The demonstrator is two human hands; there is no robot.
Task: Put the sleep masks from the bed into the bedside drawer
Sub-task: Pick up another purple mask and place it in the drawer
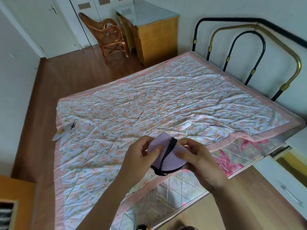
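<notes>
Hands: left hand (139, 156) and right hand (201, 161) both pinch the lilac sleep mask (166, 156), held above the bed (149, 100) edge
Second mask (64, 131): lies at the far left edge
Drawer (292, 161): open at right
Progress: neither mask stowed yet

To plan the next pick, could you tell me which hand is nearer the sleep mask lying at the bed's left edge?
Left. The left hand is nearer the grey sleep mask; the right hand is farther.

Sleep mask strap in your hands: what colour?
Black, on the lilac sleep mask; strap shows best in the head view.
</notes>
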